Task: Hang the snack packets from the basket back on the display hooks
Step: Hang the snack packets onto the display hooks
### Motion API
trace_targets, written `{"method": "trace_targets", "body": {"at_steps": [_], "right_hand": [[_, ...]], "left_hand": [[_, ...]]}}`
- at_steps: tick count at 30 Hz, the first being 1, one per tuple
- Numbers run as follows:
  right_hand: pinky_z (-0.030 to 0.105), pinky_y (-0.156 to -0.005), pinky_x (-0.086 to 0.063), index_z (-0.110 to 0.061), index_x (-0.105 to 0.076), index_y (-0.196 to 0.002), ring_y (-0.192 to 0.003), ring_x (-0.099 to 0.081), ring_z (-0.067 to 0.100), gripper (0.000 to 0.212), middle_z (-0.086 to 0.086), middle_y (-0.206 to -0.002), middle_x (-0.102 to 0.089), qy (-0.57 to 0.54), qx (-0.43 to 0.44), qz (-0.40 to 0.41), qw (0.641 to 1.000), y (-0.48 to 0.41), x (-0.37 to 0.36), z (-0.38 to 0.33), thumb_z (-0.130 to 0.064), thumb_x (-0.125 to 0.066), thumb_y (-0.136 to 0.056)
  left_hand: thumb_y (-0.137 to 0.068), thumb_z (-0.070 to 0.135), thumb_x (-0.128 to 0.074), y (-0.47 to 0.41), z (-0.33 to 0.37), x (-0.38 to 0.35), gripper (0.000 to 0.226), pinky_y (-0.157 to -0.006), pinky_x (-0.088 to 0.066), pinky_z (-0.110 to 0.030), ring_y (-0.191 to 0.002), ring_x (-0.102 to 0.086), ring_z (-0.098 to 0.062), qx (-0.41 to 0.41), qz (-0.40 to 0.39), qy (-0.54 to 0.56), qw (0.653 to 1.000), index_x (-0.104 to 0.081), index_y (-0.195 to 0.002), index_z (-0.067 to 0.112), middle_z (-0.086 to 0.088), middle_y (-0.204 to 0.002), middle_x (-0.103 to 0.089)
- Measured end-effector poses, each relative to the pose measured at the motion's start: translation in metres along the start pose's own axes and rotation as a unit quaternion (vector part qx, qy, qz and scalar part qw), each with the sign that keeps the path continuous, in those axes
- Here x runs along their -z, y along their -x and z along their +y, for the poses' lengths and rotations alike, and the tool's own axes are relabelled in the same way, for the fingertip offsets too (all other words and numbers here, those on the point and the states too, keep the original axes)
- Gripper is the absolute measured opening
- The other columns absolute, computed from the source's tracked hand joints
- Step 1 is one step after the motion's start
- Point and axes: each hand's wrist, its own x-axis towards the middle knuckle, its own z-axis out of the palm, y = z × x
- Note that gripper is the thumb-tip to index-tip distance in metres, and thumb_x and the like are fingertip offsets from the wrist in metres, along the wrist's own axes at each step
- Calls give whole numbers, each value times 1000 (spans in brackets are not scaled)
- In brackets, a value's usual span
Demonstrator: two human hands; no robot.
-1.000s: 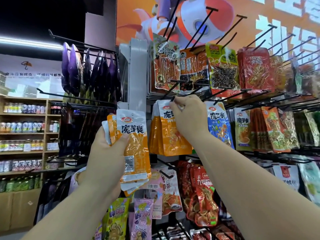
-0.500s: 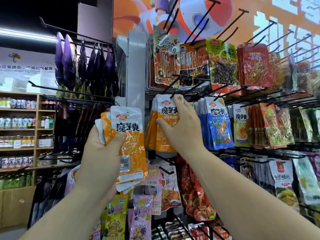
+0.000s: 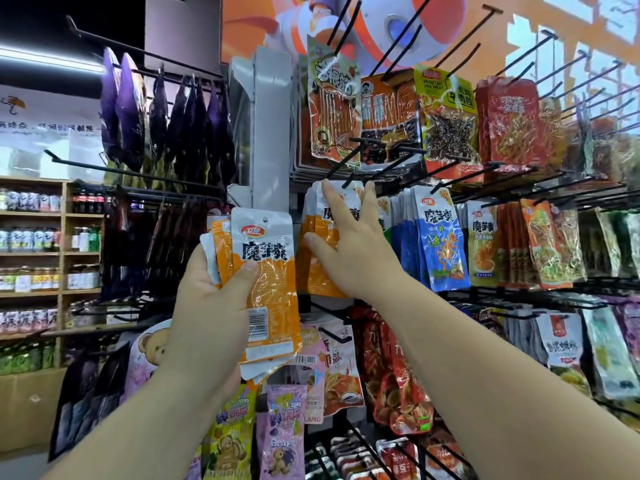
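A shop display rack (image 3: 270,133) stands behind. The left hand (image 3: 207,313) grips orange packets (image 3: 266,271) in curled fingers. The right hand (image 3: 360,258), fingers spread straight, touches hung packets (image 3: 313,268).

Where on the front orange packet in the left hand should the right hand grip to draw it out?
Best pinch its white top strip beside the punched hole, coming from the right. The front orange packet stands upright, its top free above the left hand, whose thumb clamps its middle.

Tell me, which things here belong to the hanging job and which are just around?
Job: left hand gripping held packets; right hand flat on hung packets; hook above them.
Just around: blue packets; purple packets; drink shelves.
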Motion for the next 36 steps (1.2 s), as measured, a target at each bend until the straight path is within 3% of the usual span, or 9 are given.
{"method": "trace_targets", "body": {"at_steps": [4, 13, 20, 23, 24, 26, 29, 33, 36], "right_hand": [[52, -126, -23, -52, 6, -160, -159, 5, 35, 77, 9, -168, 29, 60, 3, -16, 998, -6, -2, 5, -60, -45, -102], [55, -128, -1, -55, 8, -158, -158, 15, 36, 74, 15, -169, 25, 129, 4, -24, 991, -7, 2, 8, -71, -35, -100], [48, -129, -3, -54, -12, -160, -158, 17, 27, 66, 4, -171, 20, 39, 1, -26, 999, 31, 21, 3, -67, -38, -101], [37, -125, -13, -41, -39, -155, -159, -3, 18, 53, 1, -172, -8, -15, 26, 49, 998, 57, 21, 2, -53, -47, -105], [32, -120, -21, -35, -51, -149, -153, -19, 18, 46, 3, -165, -27, -33, 39, 105, 993, 66, 19, 2, -48, -50, -105], [20, -100, -38, -25, -67, -130, -121, -50, 12, 37, -4, -130, -56, -64, 55, 209, 974, 81, 17, -2, -45, -58, -101], [17, -71, -49, -29, -67, -117, -78, -61, 6, 39, -12, -89, -64, -185, -14, 184, 965, 95, 16, -13, -52, -75, -87], [38, -66, -58, -28, -75, -92, -72, -66, 15, 25, -4, -78, -73, -278, -49, 124, 951, 98, 14, -18, -46, -86, -78], [32, -65, -57, -30, -73, -88, -72, -67, 12, 17, -9, -82, -74, -282, -48, 138, 948, 95, 18, -13, -39, -85, -82]], "left_hand": [[-108, 10, -51, -1, -4, 0, 28, -69, -65, -44, -86, -78, -19, 3, 2, -3, 1000, -65, -116, 33, 3, -99, -79], [-108, 10, -52, 2, -7, -3, 30, -75, -64, -48, -95, -78, -21, 20, -9, 5, 1000, -65, -119, 35, 4, -104, -80], [-107, 9, -54, 14, -6, -7, 29, -62, -63, -40, -88, -79, -22, 41, -19, 24, 999, -64, -124, 31, 2, -101, -80], [-105, 9, -57, 22, -8, -7, 31, -65, -64, -42, -91, -79, -23, 37, -24, 19, 999, -64, -123, 33, 1, -104, -80], [-105, 10, -58, 25, -9, -7, 31, -68, -65, -45, -94, -78, -24, 31, -22, 13, 999, -64, -123, 34, 1, -105, -80], [-103, 10, -60, 31, -10, -9, 31, -77, -64, -52, -99, -77, -27, 24, -21, 7, 999, -64, -124, 33, 0, -108, -79], [-101, 7, -62, 39, -7, -16, 33, -75, -64, -53, -95, -78, -30, 29, -32, 32, 999, -63, -126, 29, -3, -106, -80], [-94, 4, -69, 43, -2, -27, 32, -61, -64, -45, -86, -79, -28, 31, -30, 52, 998, -66, -115, 28, -4, -98, -81], [-97, 5, -66, 42, 1, -32, 28, -60, -64, -41, -83, -79, -23, 28, -27, 55, 998, -65, -113, 28, 0, -95, -81]]}}
